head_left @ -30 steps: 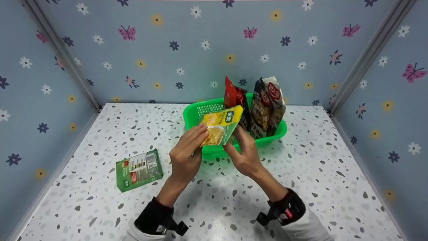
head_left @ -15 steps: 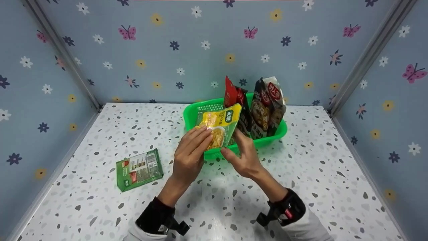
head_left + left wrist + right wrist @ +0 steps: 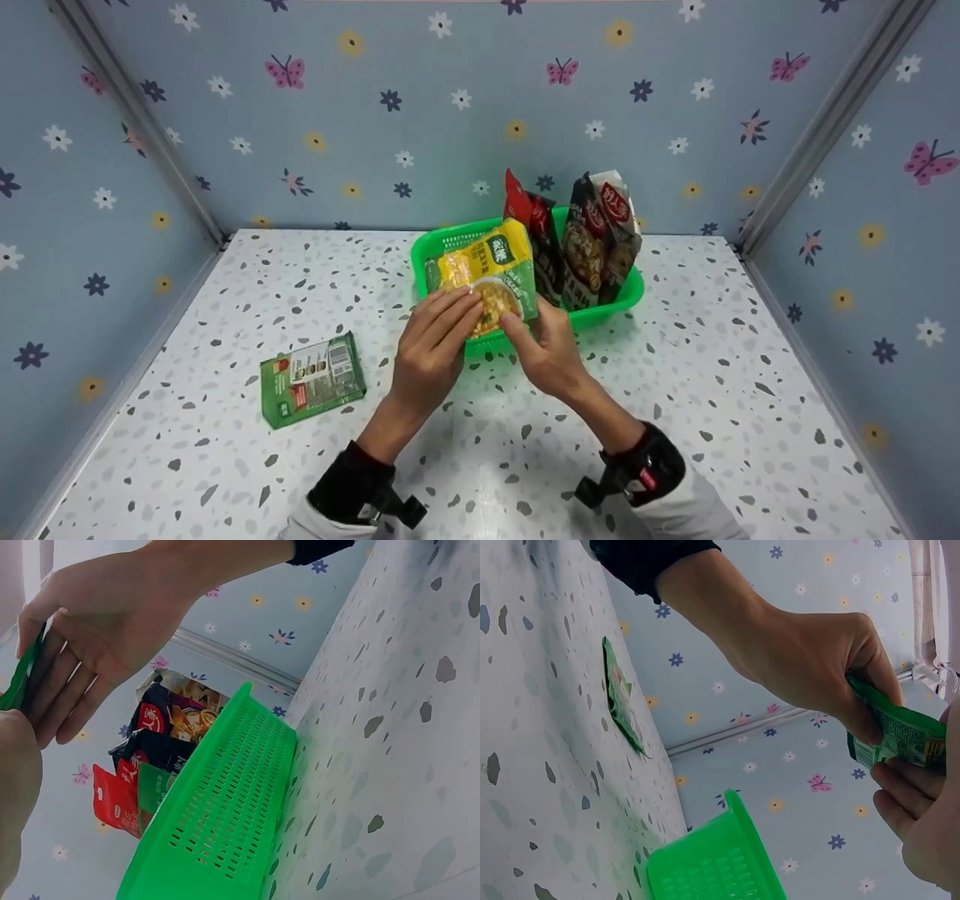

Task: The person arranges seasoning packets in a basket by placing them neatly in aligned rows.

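Observation:
Over the basket's left part, a yellow-and-green food packet (image 3: 480, 259) faces up, its front printed with a bowl of food. My left hand (image 3: 435, 345) grips its lower left, fingers across the front; the right wrist view shows that thumb on the back (image 3: 907, 727). At the lower right corner, my right hand (image 3: 551, 352) pinches it, thumb on the front and fingers behind. Below stands a green plastic basket (image 3: 607, 309), holding a red packet (image 3: 516, 199) and dark food packets (image 3: 586, 247) upright. The packet hides part of the basket's inside.
A green packet (image 3: 313, 381) lies flat on the speckled white table (image 3: 480, 465), left of the basket. Flower-patterned walls (image 3: 480, 97) close off the back and both sides. The basket stands near the back wall.
The yellow-and-green packet has turned so its front faces up more squarely. My right thumb has come onto its front, and the left hand has shifted slightly right. The basket stays put.

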`<state>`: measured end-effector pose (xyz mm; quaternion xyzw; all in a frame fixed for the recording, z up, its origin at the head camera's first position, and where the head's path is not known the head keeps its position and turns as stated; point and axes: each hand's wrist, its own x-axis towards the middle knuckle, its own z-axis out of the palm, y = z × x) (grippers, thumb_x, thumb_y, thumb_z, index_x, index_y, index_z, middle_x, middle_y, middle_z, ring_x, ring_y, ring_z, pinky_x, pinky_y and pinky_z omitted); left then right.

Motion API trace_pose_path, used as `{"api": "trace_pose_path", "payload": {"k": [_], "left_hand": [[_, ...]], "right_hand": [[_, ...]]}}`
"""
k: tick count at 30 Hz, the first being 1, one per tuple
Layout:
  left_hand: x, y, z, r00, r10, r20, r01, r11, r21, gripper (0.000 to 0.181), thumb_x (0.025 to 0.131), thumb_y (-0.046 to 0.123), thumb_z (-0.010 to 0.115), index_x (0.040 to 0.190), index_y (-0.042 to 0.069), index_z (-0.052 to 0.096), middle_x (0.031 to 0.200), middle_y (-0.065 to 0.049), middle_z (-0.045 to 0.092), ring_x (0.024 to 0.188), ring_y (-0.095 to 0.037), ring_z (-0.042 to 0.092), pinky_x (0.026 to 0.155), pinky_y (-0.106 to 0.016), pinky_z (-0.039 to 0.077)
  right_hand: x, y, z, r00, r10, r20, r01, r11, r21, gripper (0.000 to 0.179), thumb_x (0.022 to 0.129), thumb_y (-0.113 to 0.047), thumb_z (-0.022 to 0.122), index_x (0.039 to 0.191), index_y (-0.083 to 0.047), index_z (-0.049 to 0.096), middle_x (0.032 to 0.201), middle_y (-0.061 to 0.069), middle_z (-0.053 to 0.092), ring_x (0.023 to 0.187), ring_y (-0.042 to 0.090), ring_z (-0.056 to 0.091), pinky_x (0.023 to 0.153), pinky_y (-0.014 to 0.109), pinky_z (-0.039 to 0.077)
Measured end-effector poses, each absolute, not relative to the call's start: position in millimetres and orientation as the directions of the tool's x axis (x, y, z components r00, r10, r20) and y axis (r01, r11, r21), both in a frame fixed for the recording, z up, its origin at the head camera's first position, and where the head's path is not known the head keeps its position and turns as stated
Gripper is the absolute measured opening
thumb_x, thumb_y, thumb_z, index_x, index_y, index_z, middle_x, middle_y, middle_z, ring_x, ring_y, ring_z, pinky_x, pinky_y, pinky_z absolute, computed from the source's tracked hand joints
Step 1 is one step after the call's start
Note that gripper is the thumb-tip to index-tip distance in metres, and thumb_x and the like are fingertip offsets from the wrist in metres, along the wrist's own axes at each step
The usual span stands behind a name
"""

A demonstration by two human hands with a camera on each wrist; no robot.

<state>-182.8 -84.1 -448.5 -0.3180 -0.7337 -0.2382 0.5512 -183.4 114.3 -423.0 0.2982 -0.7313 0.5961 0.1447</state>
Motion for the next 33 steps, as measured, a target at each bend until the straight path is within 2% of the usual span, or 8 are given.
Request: {"api": "trace_pose_path", "payload": {"k": [3, 6, 11, 15, 19, 24, 28, 33], "left_hand": [[-184, -82, -449, -0.185, 0.2, 0.962, 0.737, 0.675, 0.002, 0.03, 0.103, -0.004, 0.077, 0.132, 0.001, 0.082, 0.132, -0.015, 0.084, 0.124, -0.033, 0.078, 0.127, -0.037, 0.053], [-185, -81, -450, -0.179, 0.202, 0.963, 0.746, 0.666, -0.001, 0.029, 0.104, -0.002, 0.077, 0.132, 0.001, 0.082, 0.132, -0.016, 0.083, 0.125, -0.034, 0.078, 0.125, -0.038, 0.054], [-185, -79, -450, -0.173, 0.235, 0.957, 0.752, 0.659, -0.025, 0.03, 0.105, -0.001, 0.076, 0.135, 0.003, 0.081, 0.135, -0.015, 0.082, 0.128, -0.034, 0.077, 0.127, -0.038, 0.052], [-186, -79, -452, -0.186, 0.279, 0.942, 0.753, 0.656, -0.045, 0.045, 0.098, -0.013, 0.077, 0.14, 0.003, 0.078, 0.141, -0.016, 0.079, 0.132, -0.034, 0.074, 0.131, -0.04, 0.048], [-187, -82, -454, -0.22, 0.315, 0.923, 0.778, 0.627, -0.028, 0.064, 0.087, -0.018, 0.069, 0.147, 0.004, 0.073, 0.149, -0.017, 0.075, 0.141, -0.035, 0.069, 0.136, -0.043, 0.041], [-188, -87, -456, -0.276, 0.293, 0.915, 0.826, 0.559, 0.07, 0.08, 0.076, -0.018, 0.056, 0.152, 0.003, 0.069, 0.158, -0.018, 0.069, 0.157, -0.032, 0.058, 0.14, -0.049, 0.035], [-190, -92, -453, -0.341, 0.179, 0.923, 0.827, 0.523, 0.204, 0.072, 0.084, -0.017, 0.057, 0.153, 0.001, 0.067, 0.161, -0.02, 0.065, 0.164, -0.029, 0.05, 0.14, -0.05, 0.036], [-190, -96, -448, -0.462, 0.017, 0.887, 0.774, 0.495, 0.394, 0.062, 0.096, -0.006, 0.071, 0.157, -0.002, 0.06, 0.164, -0.023, 0.061, 0.164, -0.03, 0.05, 0.134, -0.045, 0.045]], "right_hand": [[-184, 113, -422, -0.763, -0.233, 0.603, -0.638, 0.117, -0.762, 0.027, 0.114, -0.002, 0.055, 0.133, 0.011, 0.069, 0.084, 0.014, 0.067, 0.071, 0.004, 0.058, 0.069, 0.025, 0.052], [-184, 113, -422, -0.747, -0.194, 0.636, -0.662, 0.127, -0.739, 0.022, 0.114, 0.001, 0.054, 0.122, 0.01, 0.072, 0.069, 0.005, 0.05, 0.058, 0.002, 0.041, 0.059, 0.024, 0.041], [-186, 114, -421, -0.734, -0.109, 0.671, -0.679, 0.158, -0.717, 0.022, 0.113, 0.002, 0.055, 0.101, 0.007, 0.072, 0.062, 0.008, 0.042, 0.056, 0.002, 0.035, 0.056, 0.025, 0.035], [-186, 113, -418, -0.748, -0.049, 0.661, -0.659, 0.173, -0.732, 0.028, 0.113, 0.001, 0.055, 0.089, 0.007, 0.067, 0.064, 0.005, 0.044, 0.058, 0.002, 0.038, 0.057, 0.023, 0.036], [-188, 115, -417, -0.766, -0.026, 0.642, -0.635, 0.178, -0.751, 0.029, 0.114, -0.001, 0.055, 0.089, 0.007, 0.067, 0.067, -0.002, 0.043, 0.058, 0.003, 0.04, 0.057, 0.023, 0.036], [-189, 120, -415, -0.792, -0.004, 0.611, -0.601, 0.179, -0.778, 0.025, 0.116, -0.003, 0.055, 0.1, 0.008, 0.072, 0.068, -0.004, 0.042, 0.058, 0.004, 0.039, 0.057, 0.023, 0.035], [-190, 124, -414, -0.797, 0.022, 0.604, -0.592, 0.173, -0.787, 0.025, 0.116, -0.004, 0.055, 0.104, 0.009, 0.072, 0.068, -0.005, 0.04, 0.059, 0.004, 0.036, 0.058, 0.023, 0.033], [-192, 127, -412, -0.784, 0.042, 0.619, -0.605, 0.171, -0.778, 0.025, 0.116, -0.002, 0.054, 0.106, 0.01, 0.073, 0.069, -0.004, 0.041, 0.059, 0.004, 0.036, 0.059, 0.024, 0.032]]}}
